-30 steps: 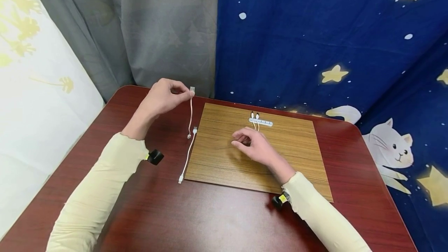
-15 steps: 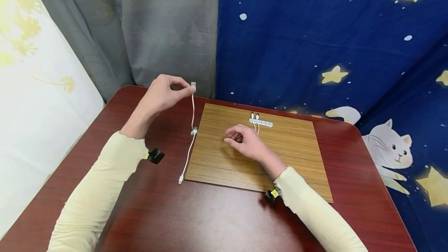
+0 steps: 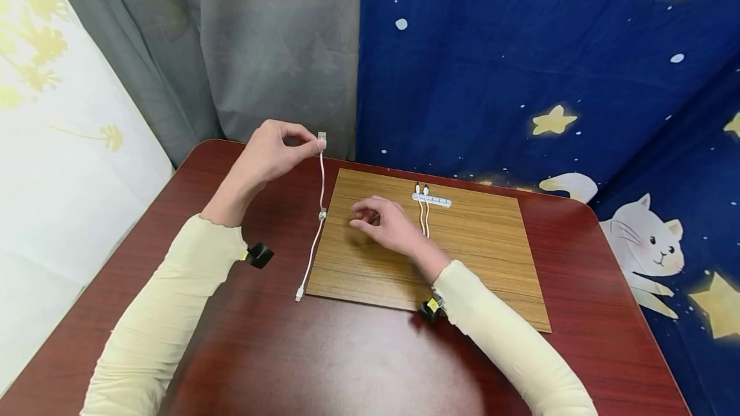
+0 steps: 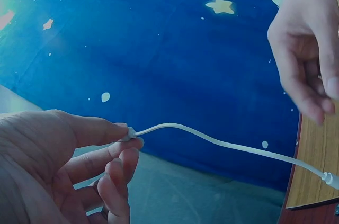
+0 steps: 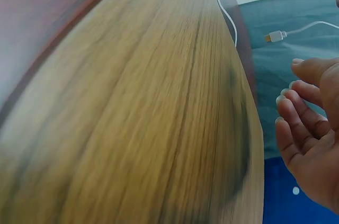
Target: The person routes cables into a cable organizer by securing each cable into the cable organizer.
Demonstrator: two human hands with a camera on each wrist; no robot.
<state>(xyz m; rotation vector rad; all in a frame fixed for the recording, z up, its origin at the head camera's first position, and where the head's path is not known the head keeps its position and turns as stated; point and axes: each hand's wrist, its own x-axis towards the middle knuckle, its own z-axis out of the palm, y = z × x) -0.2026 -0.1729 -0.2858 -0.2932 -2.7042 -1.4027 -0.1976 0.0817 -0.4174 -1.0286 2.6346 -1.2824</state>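
My left hand point(image 3: 277, 151) pinches the USB plug of a white charging cable point(image 3: 322, 178) between thumb and index finger, above the table's far left edge. The rest of that cable point(image 4: 228, 144) hangs from the fingertips, its small lower connector overlapping the top of a second white cable point(image 3: 313, 255) in the head view. That second cable lies along the left side of a wood-grain board point(image 3: 358, 268). Over the board's left half hovers my right hand point(image 3: 384, 223), fingers loosely curled and holding nothing. In the right wrist view the hanging cable's connector point(image 5: 275, 36) shows beyond my right fingertips.
A pale cable clip strip point(image 3: 439, 201) sits near the board's far edge, two white cables point(image 3: 424, 214) set in its left slots. The dark red table point(image 3: 248, 332) surrounds the board. Grey and blue curtains point(image 3: 462, 69) hang behind.
My left hand has risen slightly and shifted a little right with the cable, whose lower end now overlaps the second cable's top. My right hand has moved left across the board.
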